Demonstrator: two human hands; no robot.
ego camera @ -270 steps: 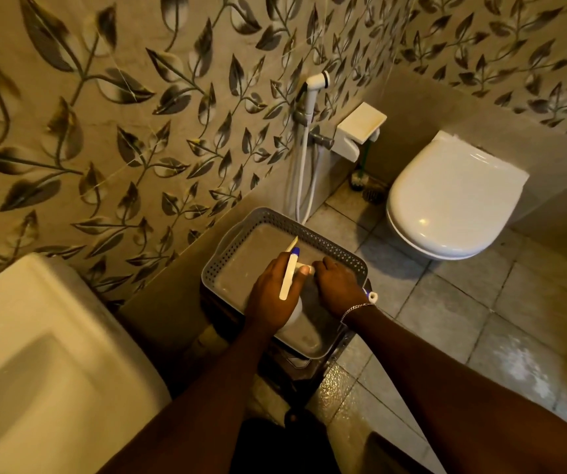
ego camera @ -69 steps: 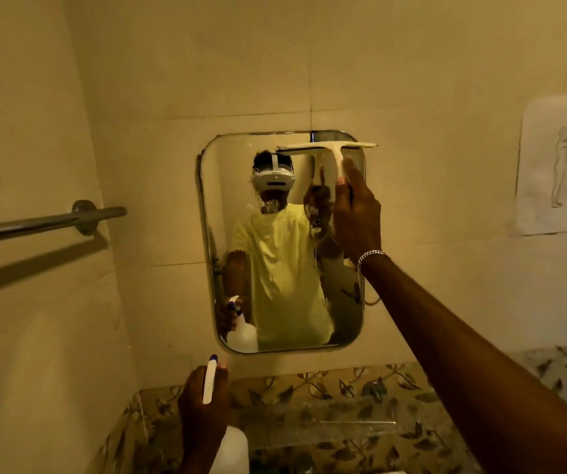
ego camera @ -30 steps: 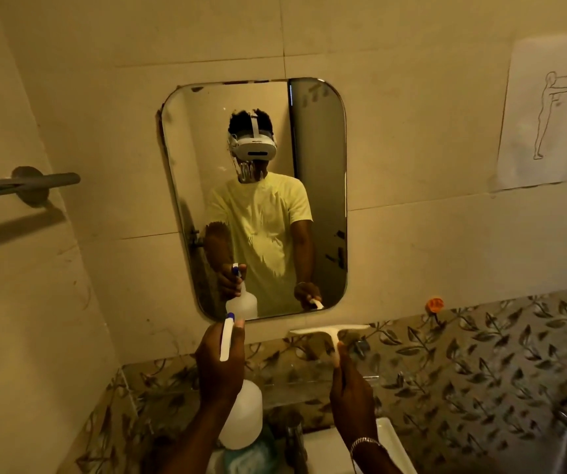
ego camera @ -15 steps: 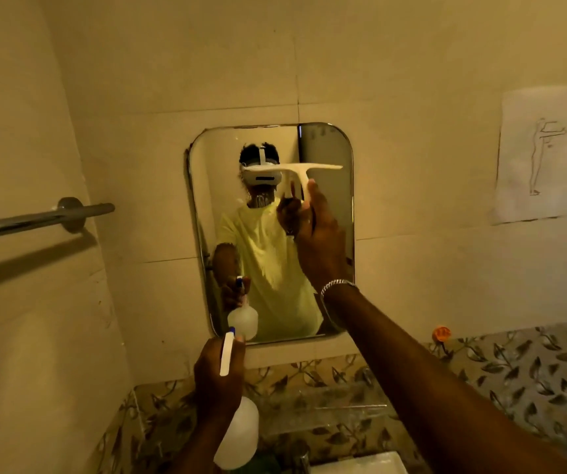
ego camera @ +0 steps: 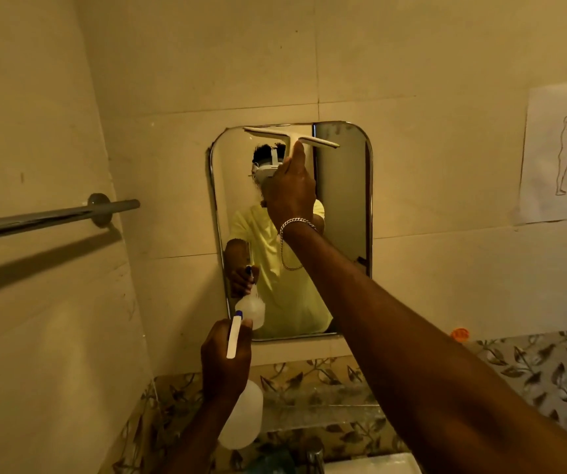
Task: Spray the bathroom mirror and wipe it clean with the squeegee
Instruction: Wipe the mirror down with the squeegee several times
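A rounded rectangular mirror (ego camera: 343,206) hangs on the beige tiled wall straight ahead. My right hand (ego camera: 290,191) is raised in front of it and grips the handle of a white squeegee (ego camera: 285,135), whose blade lies against the mirror's top edge, left of centre. My left hand (ego camera: 225,357) is lower, below the mirror's bottom left corner, and holds a white spray bottle (ego camera: 242,419) with a white and blue trigger. The mirror reflects a person in a yellow shirt and the bottle.
A chrome towel bar (ego camera: 49,218) juts from the left wall at shoulder height. A paper sheet with a drawn figure (ego camera: 562,155) is stuck on the right. A glass shelf (ego camera: 323,410) and leaf-patterned tiles run below the mirror, with an orange object (ego camera: 460,334) at right.
My right hand has lifted the squeegee from below the mirror up to its top edge and moved it leftward. The left hand keeps the spray bottle low.
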